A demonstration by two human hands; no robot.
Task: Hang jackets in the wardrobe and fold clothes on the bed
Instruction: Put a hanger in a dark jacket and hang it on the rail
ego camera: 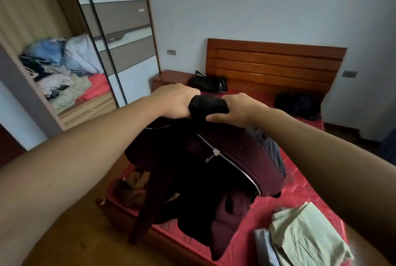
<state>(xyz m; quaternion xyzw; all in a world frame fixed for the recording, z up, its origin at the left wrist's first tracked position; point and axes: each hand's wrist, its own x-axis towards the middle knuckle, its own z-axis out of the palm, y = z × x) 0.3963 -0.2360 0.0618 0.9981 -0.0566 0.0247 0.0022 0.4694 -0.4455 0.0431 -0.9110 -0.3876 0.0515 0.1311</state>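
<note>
Maroon jacket (pixel 225 158) hung above the red bed (pixel 300 186), its black top edge bunched in the grip of left hand (pixel 175 100) and right hand (pixel 237 108). It was not yet in the wardrobe (pixel 27 8) at far left. Pale green clothes (pixel 306 233) lay folded at near right, so hanging apparently remained.

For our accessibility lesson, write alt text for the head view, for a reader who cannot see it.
The left hand and right hand hold a maroon zip jacket by its black collar above a red bed. Folded green clothes lie at lower right; an open wardrobe of piled clothes stands left.
</note>
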